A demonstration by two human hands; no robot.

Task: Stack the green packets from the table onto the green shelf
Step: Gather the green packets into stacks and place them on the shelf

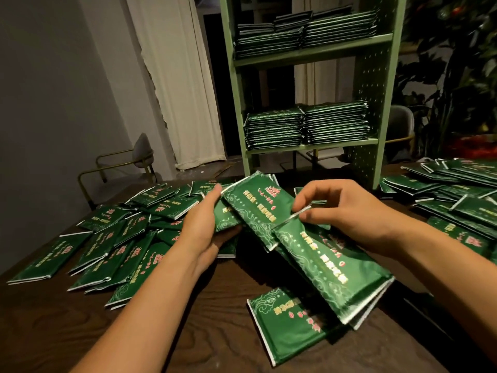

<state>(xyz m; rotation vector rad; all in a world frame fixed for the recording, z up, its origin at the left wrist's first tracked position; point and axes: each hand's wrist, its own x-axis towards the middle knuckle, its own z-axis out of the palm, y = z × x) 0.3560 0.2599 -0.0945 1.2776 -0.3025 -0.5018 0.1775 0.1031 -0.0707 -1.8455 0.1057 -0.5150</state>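
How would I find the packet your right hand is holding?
Start at the tall green wooden shelf, then look down to the dark wooden table. The right hand pinches one long green foil packet by its silver top edge; it hangs slanted, lifted above the loose packets.

My left hand (207,224) and right hand (347,211) are both bare, with no gloves, rings or bands on any finger that shows. My wrists carry no watch or bracelet, and no sleeve reaches down either forearm, so both arms are uncovered from the bottom edge of the view up to the knuckles. My fingernails are short and plain where I can see them, without polish or marks.
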